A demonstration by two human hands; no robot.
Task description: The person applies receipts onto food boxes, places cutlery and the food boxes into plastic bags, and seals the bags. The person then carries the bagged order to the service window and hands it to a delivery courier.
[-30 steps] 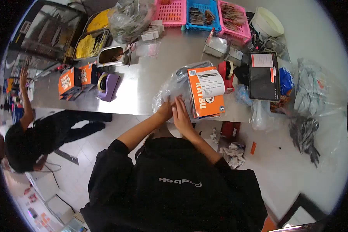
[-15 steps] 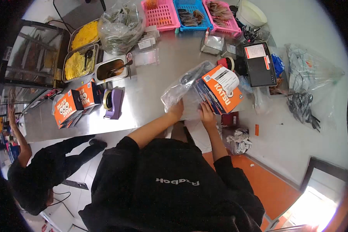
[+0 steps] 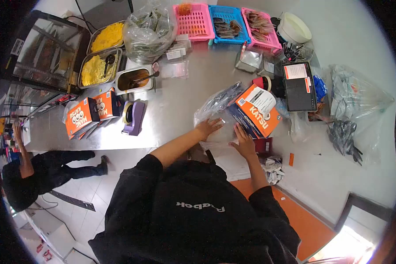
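Note:
An orange and dark-blue box [image 3: 270, 126] lettered KATSU lies near the front edge of the steel table, a printed paper slip [image 3: 260, 102] on its top. Clear plastic bag film [image 3: 213, 105] spreads to the box's left; how far it wraps the box is hard to see. My left hand [image 3: 210, 128] rests with fingers spread on the near part of the bag. My right hand [image 3: 244, 143] is open too, its fingertips against the near left side of the box. Neither hand grips anything.
Folded orange boxes [image 3: 82, 116] and a purple tape dispenser [image 3: 136, 116] sit left. Food trays [image 3: 134, 80], a bag of leaves [image 3: 147, 35] and baskets [image 3: 229, 13] stand farther back. A tablet [image 3: 300, 90] is right. Another person [image 3: 20, 180] stands far left.
Both hands have loosened: the left fingers, earlier curled at the bag's edge, now lie spread on it, and the right fingers have opened beside the box. The view has shifted slightly.

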